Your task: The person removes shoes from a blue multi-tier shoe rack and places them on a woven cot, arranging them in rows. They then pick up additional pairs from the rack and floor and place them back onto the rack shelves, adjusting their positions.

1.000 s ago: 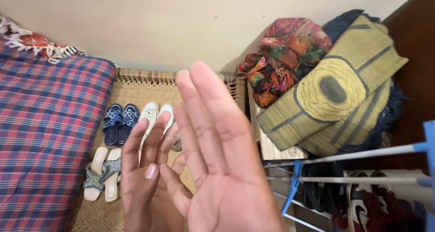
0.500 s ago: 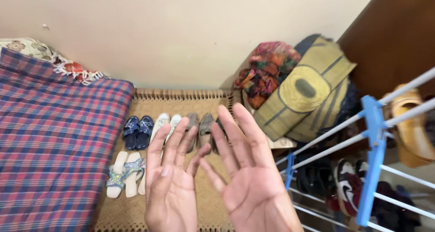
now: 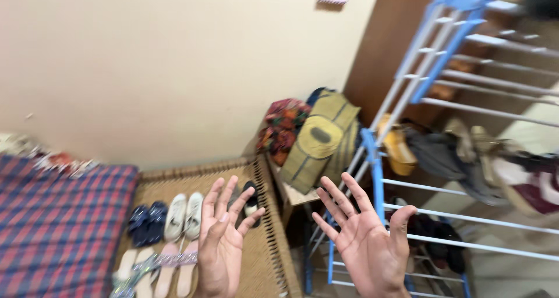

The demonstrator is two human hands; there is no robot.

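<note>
Both hands are raised palms-up with fingers spread wide, holding nothing — the left hand (image 3: 221,245) hangs above the woven straw mat (image 3: 265,257), the right hand (image 3: 367,242) in front of the blue-and-white metal rack (image 3: 378,170).

At the far left lies a red-and-blue plaid blanket (image 3: 58,228), soft and checked. On the mat beside it stand 5 pairs of footwear in 2 rows: navy strapped sandals (image 3: 145,223), white shoes (image 3: 183,215) and dark slip-ons (image 3: 250,200) at the back, then 2 pairs of flat sandals with glittery straps (image 3: 157,266) in front, nearest the left hand and partly hidden by it.

Past the mat's edge, a low wooden stool (image 3: 300,196) bears a bundle of red patterned cloth (image 3: 282,126) and a folded olive mat with a round oval motif (image 3: 320,140).

Rightward, the rack's thin tubular bars carry a yellow shoe (image 3: 399,149) and blurred grey and dark footwear (image 3: 442,155) — too smeared to count.
</note>
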